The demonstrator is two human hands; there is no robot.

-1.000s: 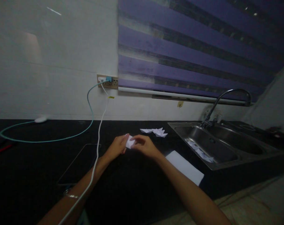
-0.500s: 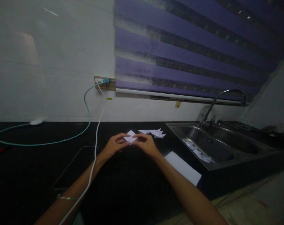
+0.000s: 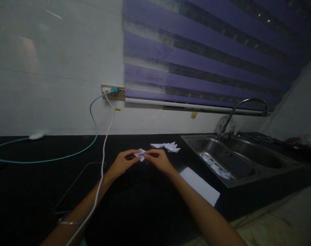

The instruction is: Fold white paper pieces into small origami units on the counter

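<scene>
A small folded piece of white paper (image 3: 140, 154) is pinched between both my hands above the black counter (image 3: 150, 201). My left hand (image 3: 123, 162) grips its left side with thumb and fingertips closed. My right hand (image 3: 158, 159) grips its right side the same way. Just behind them, a few folded white paper shapes (image 3: 168, 146) lie on the counter. A flat white sheet (image 3: 200, 186) rests by my right forearm.
A steel sink (image 3: 237, 159) with a curved tap (image 3: 244, 107) lies to the right, paper scraps (image 3: 215, 166) in its basin. A white cable (image 3: 104, 147) and a teal cable (image 3: 68, 155) run from a wall socket (image 3: 111, 91). A dark tablet (image 3: 80, 186) lies at left.
The paper piece has been turned flatter and lower between my fingers. Both hands stayed close together; the view shifted slightly.
</scene>
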